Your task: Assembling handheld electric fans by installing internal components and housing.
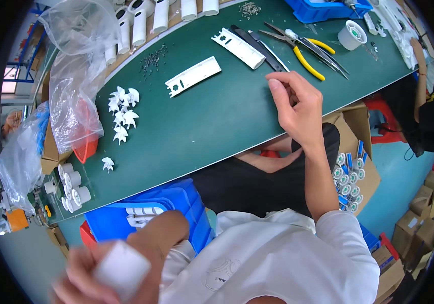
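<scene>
Low on the left, my left hand [82, 278] is closed round a white, smooth, squarish plastic piece [123, 268], blurred and near the camera. My right hand [298, 106] is above the table's near edge, its fingers loosely curled and nothing visible in them. Beyond it lie two long white plastic half-shells, one [240, 48] close to a black strip [260, 48] and the other [193, 76] farther left. Yellow-handled pliers [298, 53] and tweezers [328, 57] are just past my right hand's fingers.
Small white finned parts [121, 112] lie on the green table [196, 121], near tiny dark pieces [153, 60]. White cups [72, 187] stand at the left corner, above blue bins [176, 195]. A cardboard box [369, 182] holds several parts at right. Another person's arm [420, 76] reaches in far right.
</scene>
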### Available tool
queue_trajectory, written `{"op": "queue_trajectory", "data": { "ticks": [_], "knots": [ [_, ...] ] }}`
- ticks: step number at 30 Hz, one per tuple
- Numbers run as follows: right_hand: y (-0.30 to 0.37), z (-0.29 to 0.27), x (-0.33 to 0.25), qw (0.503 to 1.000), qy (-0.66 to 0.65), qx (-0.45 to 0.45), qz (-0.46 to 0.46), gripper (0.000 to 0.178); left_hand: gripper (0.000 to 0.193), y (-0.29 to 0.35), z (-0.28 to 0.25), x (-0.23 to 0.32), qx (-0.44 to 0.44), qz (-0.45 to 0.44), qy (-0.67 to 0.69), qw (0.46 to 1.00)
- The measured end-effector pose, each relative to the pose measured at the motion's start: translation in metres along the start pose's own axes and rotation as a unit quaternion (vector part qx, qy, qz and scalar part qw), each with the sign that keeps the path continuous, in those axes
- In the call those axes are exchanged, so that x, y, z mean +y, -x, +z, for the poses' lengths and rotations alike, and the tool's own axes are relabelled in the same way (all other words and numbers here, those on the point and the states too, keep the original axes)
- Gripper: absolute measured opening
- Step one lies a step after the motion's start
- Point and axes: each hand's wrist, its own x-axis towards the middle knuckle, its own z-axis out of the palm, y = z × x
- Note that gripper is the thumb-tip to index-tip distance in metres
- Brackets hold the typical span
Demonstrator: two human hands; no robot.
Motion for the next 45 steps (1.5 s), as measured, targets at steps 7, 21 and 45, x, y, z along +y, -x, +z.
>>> {"op": "queue_trajectory", "data": {
  "ticks": [7, 21, 45],
  "knots": [
    [0.003, -0.004, 0.002, 1.0, 0.008, 0.014, 0.011, 0.009, 0.024, 0.0, -0.007, 0.006, -0.017, -0.057, -0.038, 0.997],
    [0.002, -0.005, 0.006, 1.0, 0.012, 0.01, 0.001, 0.009, 0.026, 0.015, 0.015, 0.009, 0.016, -0.058, 0.067, 0.996],
    [0.063, 0.015, -0.055, 0.987, -0.077, -0.131, -0.061, 0.037, 0.085, 0.156, 0.002, -0.05, 0.115, -0.538, -0.028, 0.835]
  ]
}}
